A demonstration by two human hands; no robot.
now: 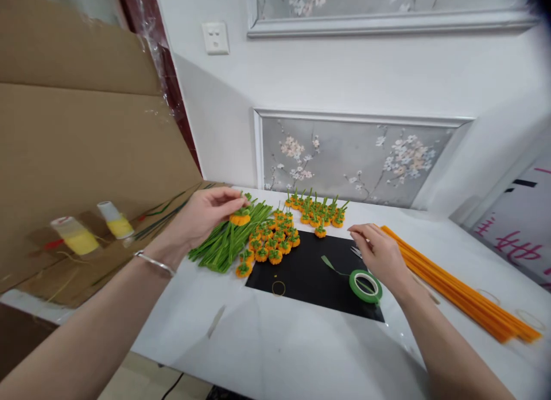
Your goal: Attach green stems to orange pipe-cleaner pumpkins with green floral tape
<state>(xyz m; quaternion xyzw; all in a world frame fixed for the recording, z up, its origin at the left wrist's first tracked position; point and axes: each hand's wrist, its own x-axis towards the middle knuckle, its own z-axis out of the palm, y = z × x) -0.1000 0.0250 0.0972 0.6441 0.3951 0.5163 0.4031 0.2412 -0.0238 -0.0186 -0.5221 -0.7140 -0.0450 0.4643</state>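
Note:
Pinched between the thumb and fingers of my left hand (215,213) is a small orange flower with a green top (240,218). It hangs above a bundle of green stems (224,239). My right hand (379,251) is over the right side of the black mat (310,274), fingers curled together beside the tips of a metal tool (356,252); whether it grips the tool is hidden. Just below that hand lies a roll of green tape (365,286). Several orange flowers with green tops (275,239) sit at the mat's left edge, and another group (321,212) stands behind it.
Long orange sticks (460,291) lie at the right of the white table (241,337). Two bottles with yellow contents (77,239) are on cardboard (86,136) at the left. A thin rubber band (278,288) is at the mat's front edge. Behind stands a panelled wall (344,73).

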